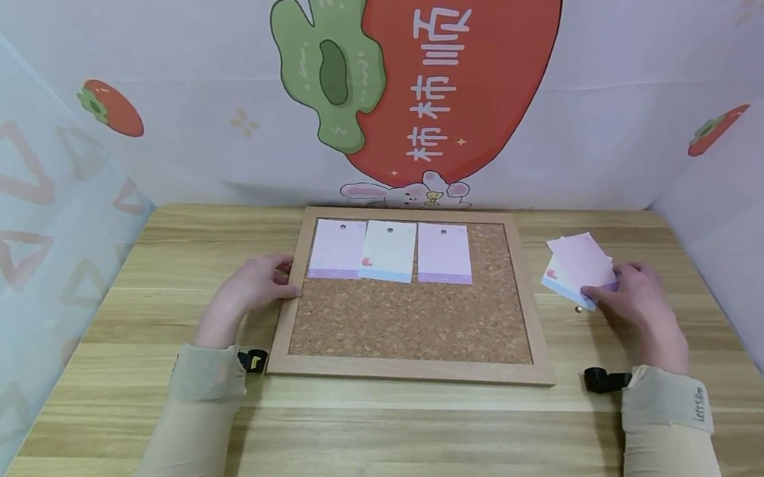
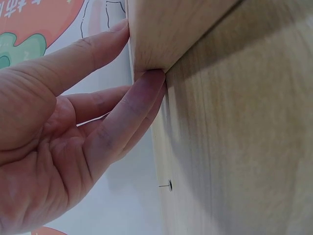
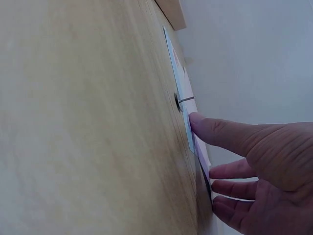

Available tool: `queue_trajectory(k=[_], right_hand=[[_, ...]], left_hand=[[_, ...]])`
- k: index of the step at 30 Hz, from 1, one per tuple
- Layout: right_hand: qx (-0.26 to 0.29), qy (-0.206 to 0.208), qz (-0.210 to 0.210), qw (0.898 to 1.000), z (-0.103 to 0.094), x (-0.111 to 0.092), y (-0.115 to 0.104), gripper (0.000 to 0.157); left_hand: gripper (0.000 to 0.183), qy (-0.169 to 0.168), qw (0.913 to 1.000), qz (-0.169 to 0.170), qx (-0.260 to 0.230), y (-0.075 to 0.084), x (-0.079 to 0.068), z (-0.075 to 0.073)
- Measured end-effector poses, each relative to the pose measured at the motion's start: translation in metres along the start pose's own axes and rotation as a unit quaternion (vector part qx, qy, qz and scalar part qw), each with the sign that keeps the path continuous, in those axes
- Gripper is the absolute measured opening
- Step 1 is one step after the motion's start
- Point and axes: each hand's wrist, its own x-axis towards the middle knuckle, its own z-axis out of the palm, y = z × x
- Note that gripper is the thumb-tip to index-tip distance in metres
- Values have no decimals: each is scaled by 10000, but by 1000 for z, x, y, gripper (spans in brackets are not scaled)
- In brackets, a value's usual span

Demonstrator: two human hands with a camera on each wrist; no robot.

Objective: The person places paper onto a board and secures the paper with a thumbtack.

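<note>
Sleeves [image 1: 191, 433], nearest the head camera, enter at lower left and lower right, pale in colour. Head view: the board [image 1: 408, 319], cork in a wooden frame, lies mid-frame on the wood-grained surface [image 1: 398, 447]. Across its upper part runs a row of three pinned cards [image 1: 387, 260], pink, cream and pink from left to right, each with a pin head [image 1: 390, 229] near its top edge. Left of centre, the left hand [image 1: 244, 287] is loosely extended, holding nothing, its thumb and fingertips resting against the board's left edge. At right, the right hand [image 1: 636, 301] is partly closed, holding the purple-edged end of the pink card [image 1: 582, 256] between thumb and fingertips. This card overlaps the blue-edged cream card [image 1: 564, 289]. Just below both, the near pin [image 1: 578, 310] appears only as a bright dot. Behind stands the wall [image 1: 201, 163], printed with a large red fruit [image 1: 497, 72].

Left wrist view: the thumb meets the board's side at upper left; one fingertip sits low, close to the surface. At lower centre stands the far pin [image 2: 169, 185], not seen in the head view.

Right wrist view: the loose cards appear nearly edge-on, right of centre. The near pin is resolved here, head down, point away from the surface, beside the cards' edge.
</note>
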Motion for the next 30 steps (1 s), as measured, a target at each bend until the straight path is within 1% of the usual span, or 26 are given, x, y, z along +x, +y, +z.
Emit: queue_trajectory(k=[4, 6, 12, 16, 18, 22, 24, 28, 30], right_hand=[[130, -45, 166, 9998, -1, 1, 0, 86], [205, -53, 242, 9995, -2, 2, 0, 88], [497, 56, 237, 9985, -2, 3, 0, 93], [631, 109, 278, 9976, -3, 3, 0, 92], [637, 153, 266, 9975, -4, 3, -1, 88], [603, 263, 78, 9978, -4, 2, -4, 80], [606, 283, -10, 9978, -4, 2, -5, 80], [664, 256, -299, 9970, -6, 2, -7, 86], [731, 218, -428, 9962, -8, 1, -9, 92]], left_hand=[[70, 10, 10000, -9, 14, 0, 0, 1], [70, 13, 10000, -19, 13, 0, 0, 1], [71, 15, 10000, -39, 23, 0, 0, 1], [70, 23, 10000, -36, 47, 1, 0, 1], [70, 26, 10000, -41, 52, 2, -1, 1], [70, 23, 10000, -45, 37, 2, 0, 0], [71, 21, 10000, -36, 28, 1, 0, 0], [71, 16, 10000, -32, 20, 1, 0, 0], [71, 9, 10000, -42, 14, 1, 0, 0]])
